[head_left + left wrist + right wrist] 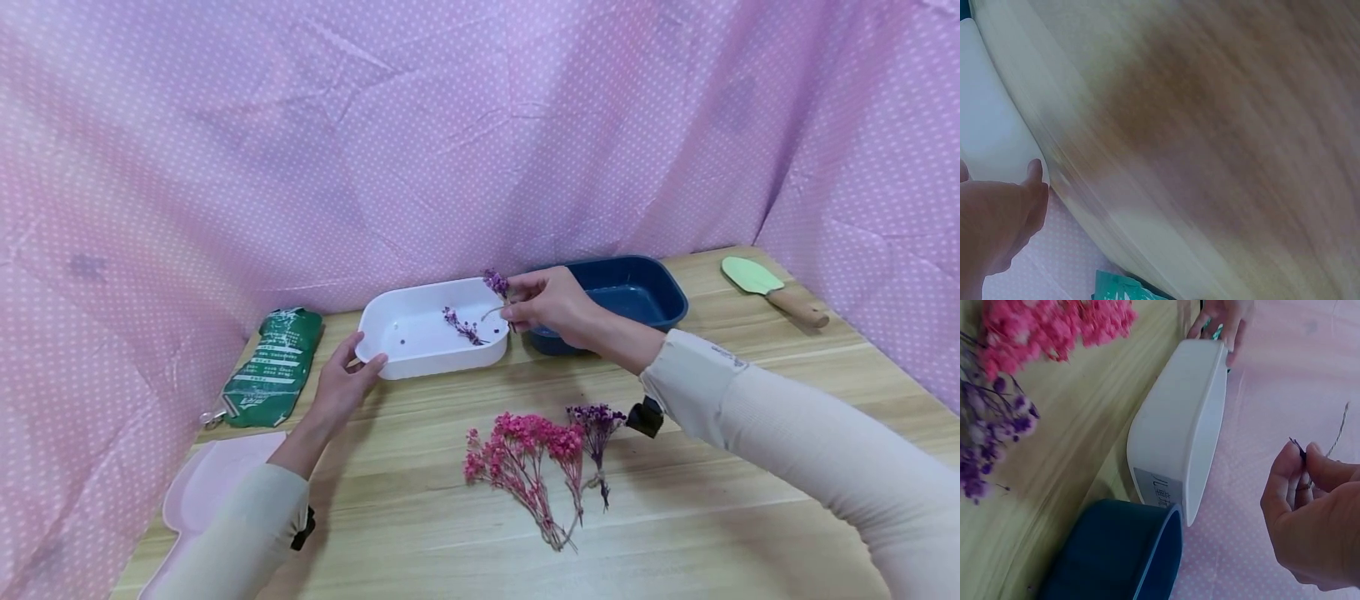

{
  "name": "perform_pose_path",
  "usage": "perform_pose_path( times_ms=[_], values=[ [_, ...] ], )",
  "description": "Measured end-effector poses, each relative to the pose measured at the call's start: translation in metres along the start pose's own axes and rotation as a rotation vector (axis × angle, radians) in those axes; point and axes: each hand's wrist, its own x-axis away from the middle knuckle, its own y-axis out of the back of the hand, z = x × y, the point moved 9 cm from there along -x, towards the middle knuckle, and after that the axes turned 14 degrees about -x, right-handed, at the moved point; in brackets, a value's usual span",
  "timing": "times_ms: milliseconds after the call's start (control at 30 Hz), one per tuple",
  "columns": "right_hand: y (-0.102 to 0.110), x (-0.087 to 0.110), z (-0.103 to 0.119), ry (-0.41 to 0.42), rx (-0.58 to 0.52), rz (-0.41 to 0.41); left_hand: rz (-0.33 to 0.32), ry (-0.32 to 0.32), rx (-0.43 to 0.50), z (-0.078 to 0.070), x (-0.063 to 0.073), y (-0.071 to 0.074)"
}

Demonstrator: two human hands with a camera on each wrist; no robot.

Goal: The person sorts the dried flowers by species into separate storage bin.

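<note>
A white plastic tub (442, 363) stands near the back of the table. My left hand (348, 379) grips its left end, thumb at the front corner and fingers at the side wall. Over the tub's right end, my right hand (551, 304) pinches a small sprig of purple dried flowers (496, 282) by its stem, blossoms up. A loose length of twine (1340, 428) sticks out from the same fingers in the right wrist view. Inside the tub lies another purple sprig (463, 327) with a few fallen bits.
Right of the white tub is a dark blue tub (637, 325). Bunches of pink dried flowers (532, 442) and purple dried flowers (596, 425) lie in front. A green packet (273, 367) and pink board (217, 475) are left; a green trowel (753, 275) lies far right. Dotted pink cloth (420, 150) hangs behind.
</note>
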Motion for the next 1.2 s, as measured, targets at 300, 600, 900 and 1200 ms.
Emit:
perform_pose_path(
  times_ms=[300, 600, 900, 1200],
  values=[
    [-0.005, -0.03, -0.008, -0.006, 0.116, 0.0, 0.002, -0.001, -0.002, 0.0, -0.001, 0.0],
    [-0.012, -0.062, -0.026, -0.027, 0.265, -0.03, 0.006, 0.011, -0.002, 0.0, -0.002, 0.0],
    [-0.036, -0.07, -0.034, -0.052, 0.33, 0.02, -0.006, -0.009, -0.005, 0.002, -0.002, 0.004],
    [-0.033, -0.058, -0.026, -0.03, 0.488, 0.055, -0.005, -0.013, -0.016, 0.003, -0.005, 0.002]
  ],
)
